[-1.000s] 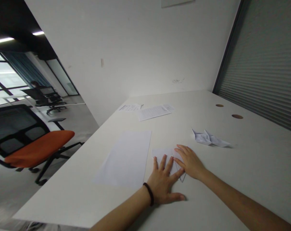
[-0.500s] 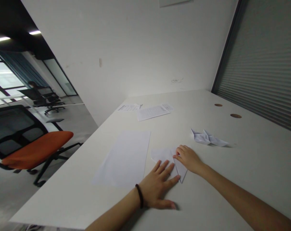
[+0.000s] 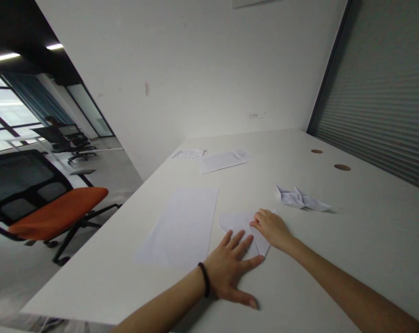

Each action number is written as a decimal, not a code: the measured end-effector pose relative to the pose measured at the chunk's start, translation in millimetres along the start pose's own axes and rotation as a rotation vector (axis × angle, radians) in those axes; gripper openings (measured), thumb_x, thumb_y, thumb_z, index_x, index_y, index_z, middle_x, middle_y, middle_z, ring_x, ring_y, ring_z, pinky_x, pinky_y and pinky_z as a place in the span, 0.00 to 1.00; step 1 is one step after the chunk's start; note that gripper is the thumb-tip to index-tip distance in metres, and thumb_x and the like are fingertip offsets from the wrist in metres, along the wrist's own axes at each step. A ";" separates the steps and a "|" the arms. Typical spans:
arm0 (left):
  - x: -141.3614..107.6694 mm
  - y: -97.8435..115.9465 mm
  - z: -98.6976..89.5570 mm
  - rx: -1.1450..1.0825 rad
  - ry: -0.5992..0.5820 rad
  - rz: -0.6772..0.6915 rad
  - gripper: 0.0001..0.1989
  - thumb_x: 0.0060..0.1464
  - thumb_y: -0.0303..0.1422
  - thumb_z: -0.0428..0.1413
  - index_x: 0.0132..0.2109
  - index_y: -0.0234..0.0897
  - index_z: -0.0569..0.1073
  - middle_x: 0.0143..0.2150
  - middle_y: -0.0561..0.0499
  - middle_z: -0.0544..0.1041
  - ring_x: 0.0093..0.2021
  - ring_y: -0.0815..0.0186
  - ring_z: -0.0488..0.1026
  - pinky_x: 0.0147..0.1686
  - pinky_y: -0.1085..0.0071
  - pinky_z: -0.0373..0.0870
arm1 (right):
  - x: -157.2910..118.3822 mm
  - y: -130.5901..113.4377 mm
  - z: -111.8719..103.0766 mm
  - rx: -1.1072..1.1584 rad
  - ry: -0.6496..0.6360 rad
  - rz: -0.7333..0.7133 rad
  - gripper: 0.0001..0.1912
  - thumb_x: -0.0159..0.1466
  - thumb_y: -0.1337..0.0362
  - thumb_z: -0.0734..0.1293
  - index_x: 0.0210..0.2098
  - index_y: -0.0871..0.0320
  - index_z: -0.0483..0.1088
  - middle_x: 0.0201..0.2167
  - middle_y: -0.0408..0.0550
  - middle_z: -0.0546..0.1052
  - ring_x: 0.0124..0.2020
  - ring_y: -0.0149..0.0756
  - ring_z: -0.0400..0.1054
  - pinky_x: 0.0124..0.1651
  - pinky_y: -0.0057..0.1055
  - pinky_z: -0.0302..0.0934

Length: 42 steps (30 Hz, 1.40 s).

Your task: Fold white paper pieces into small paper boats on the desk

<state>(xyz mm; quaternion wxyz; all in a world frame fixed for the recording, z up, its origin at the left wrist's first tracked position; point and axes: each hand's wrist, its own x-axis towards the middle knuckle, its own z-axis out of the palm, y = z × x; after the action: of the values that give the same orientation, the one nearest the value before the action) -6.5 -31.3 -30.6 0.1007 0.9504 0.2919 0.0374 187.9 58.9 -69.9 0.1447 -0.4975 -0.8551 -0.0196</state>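
A white sheet of paper with a folded flap, the folded paper [image 3: 233, 221], lies on the white table under both hands. My left hand [image 3: 230, 268] rests flat across its near left part, fingers spread, a dark band round the wrist. One of its fingertips touches the pointed near corner. On the right, my right hand [image 3: 272, 228] has its fingers curled and pressed onto the flap's edge, partly hiding it. Beyond that hand sits a folded paper boat [image 3: 301, 200]. Left of the folded paper, a plain white sheet [image 3: 181, 226] lies flat.
Printed sheets [image 3: 223, 161] lie toward the back of the table [image 3: 334, 273], near the wall. Two round holes [image 3: 342, 167] pierce the tabletop at the right. An orange-seated chair [image 3: 62, 208] stands beyond the left edge. A person sits far back at left.
My left hand has slid slightly right, its fingertip now over the paper's pointed corner. My right hand has stayed almost in place on the flap. The view has shifted a little.
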 end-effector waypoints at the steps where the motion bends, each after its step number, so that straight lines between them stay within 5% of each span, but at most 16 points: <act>1: -0.5 0.1 0.4 0.001 0.003 -0.001 0.44 0.42 0.62 0.44 0.62 0.45 0.49 0.64 0.39 0.42 0.61 0.39 0.41 0.53 0.40 0.37 | -0.4 -0.7 0.1 -0.003 0.003 0.005 0.09 0.61 0.60 0.61 0.29 0.58 0.67 0.30 0.45 0.71 0.34 0.36 0.64 0.35 0.30 0.53; 9: -0.1 0.6 -1.0 0.004 -0.007 -0.009 0.43 0.42 0.62 0.45 0.62 0.48 0.49 0.64 0.41 0.43 0.61 0.39 0.43 0.53 0.39 0.39 | -2.3 -10.1 -2.4 -0.133 0.069 -0.009 0.07 0.62 0.63 0.59 0.33 0.58 0.66 0.34 0.50 0.69 0.39 0.41 0.60 0.38 0.34 0.52; 17: 4.6 -6.2 -6.0 -0.034 -0.029 -0.037 0.38 0.41 0.62 0.47 0.59 0.57 0.53 0.64 0.46 0.46 0.60 0.34 0.38 0.46 0.30 0.32 | 4.2 1.2 12.7 -0.094 0.124 0.068 0.18 0.63 0.61 0.55 0.53 0.55 0.60 0.50 0.56 0.63 0.52 0.44 0.53 0.49 0.42 0.49; 25: 7.6 -5.9 -8.6 -0.133 -0.096 -0.101 0.33 0.44 0.59 0.47 0.57 0.60 0.56 0.65 0.52 0.44 0.61 0.36 0.34 0.45 0.30 0.27 | 9.7 1.5 22.4 -0.073 0.181 0.235 0.18 0.63 0.63 0.55 0.51 0.59 0.63 0.49 0.58 0.64 0.50 0.45 0.56 0.50 0.38 0.51; 31: 13.2 -1.9 -3.4 -0.182 -0.007 -0.229 0.35 0.50 0.57 0.42 0.62 0.53 0.43 0.61 0.47 0.54 0.62 0.43 0.39 0.50 0.34 0.31 | 10.7 8.6 25.4 -0.019 0.183 0.229 0.17 0.62 0.65 0.56 0.50 0.62 0.64 0.48 0.59 0.63 0.51 0.44 0.55 0.51 0.39 0.52; 38: 16.7 4.7 3.4 -0.018 0.025 -0.276 0.35 0.45 0.62 0.40 0.59 0.58 0.50 0.63 0.44 0.49 0.60 0.34 0.40 0.44 0.28 0.33 | 10.9 7.1 23.0 0.036 0.204 0.213 0.16 0.61 0.65 0.57 0.48 0.60 0.64 0.48 0.58 0.62 0.52 0.44 0.55 0.51 0.40 0.54; 42: 17.3 2.6 0.7 0.000 -0.021 -0.242 0.38 0.43 0.63 0.41 0.60 0.56 0.51 0.63 0.42 0.47 0.59 0.32 0.39 0.42 0.27 0.35 | 4.7 14.2 9.4 0.306 0.188 0.106 0.13 0.59 0.69 0.57 0.42 0.60 0.68 0.47 0.54 0.63 0.52 0.39 0.57 0.53 0.37 0.54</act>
<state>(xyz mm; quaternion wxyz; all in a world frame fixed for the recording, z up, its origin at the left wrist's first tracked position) 9.4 -23.8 -30.5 0.1078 0.9084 0.4036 0.0150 195.7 71.8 -79.2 0.2988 -0.5098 -0.8035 0.0720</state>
